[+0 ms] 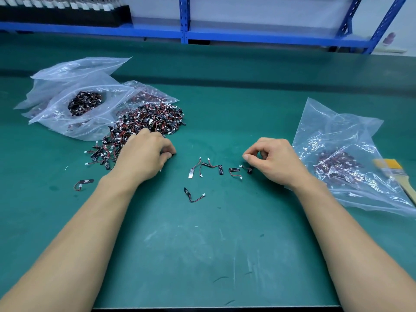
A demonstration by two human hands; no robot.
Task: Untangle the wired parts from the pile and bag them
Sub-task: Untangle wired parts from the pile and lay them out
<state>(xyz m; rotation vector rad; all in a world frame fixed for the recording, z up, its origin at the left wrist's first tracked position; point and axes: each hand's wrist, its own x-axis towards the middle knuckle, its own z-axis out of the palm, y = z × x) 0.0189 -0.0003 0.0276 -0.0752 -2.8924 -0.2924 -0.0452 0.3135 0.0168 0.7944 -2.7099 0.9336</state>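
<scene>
Left hand (146, 154) sits at the lower right edge of the pile (148, 118), left of centre, fingers curled. A dark part (172, 155) shows right at its fingertips, so I read that as a pinch, though not with full confidence. Right hand (273, 159) is right of centre with fingers curled and thumb and forefinger tips close together; I can't tell if a wire is between them. Between the hands, a row (221, 169) of loose parts runs left to right on the mat (202, 244). Its end part (249, 170) lies just below and left of the right fingertips, not visibly touching. The body of the end part stands roughly up-down in the frame, and its wire trails toward upper left. One stray (193, 195) lies below the row, well apart from both hands. The bag (333, 131) lies at right of frame, just beside the right hand, with parts already inside. My call is that the right hand takes the row, end part first, since it is nearer both the row and the bag. It should grip across the short side of the body, then carry right. The risk is the wire snagging a neighbour. A brush (391, 170) rests on the bag's right edge, out of the path.
</scene>
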